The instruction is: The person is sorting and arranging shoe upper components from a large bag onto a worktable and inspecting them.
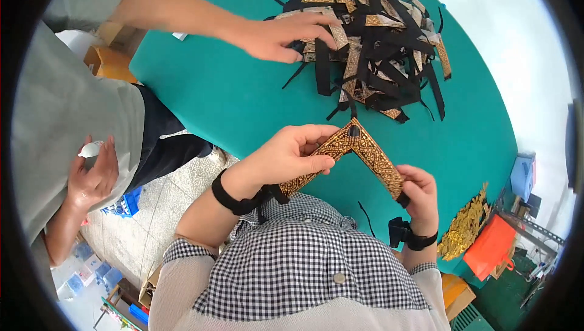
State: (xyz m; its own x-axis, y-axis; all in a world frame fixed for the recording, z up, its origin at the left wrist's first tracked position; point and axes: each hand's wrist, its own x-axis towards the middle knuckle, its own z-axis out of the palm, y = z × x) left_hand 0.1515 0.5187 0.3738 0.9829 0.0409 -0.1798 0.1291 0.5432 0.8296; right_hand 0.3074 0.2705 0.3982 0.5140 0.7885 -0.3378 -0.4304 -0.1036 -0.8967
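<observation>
Between my two hands is a gold beaded trim band (378,159), bent into a V with its point away from me and black fabric at its ends. My left hand (298,153) pinches one arm of the V, thumb on top. At the other arm's lower end, my right hand (420,190) grips the tip between thumb and fingers. Beyond lies a heap of similar beaded bands with black straps (389,45). A co-worker's hand (292,34) rests on the left side of that heap.
The green table (219,97) curves around in front of me. At my left stands the co-worker, whose other hand (92,170) holds a small white object (90,149). Gold trim (465,224) lies at the right edge beside an orange-red bag (490,246).
</observation>
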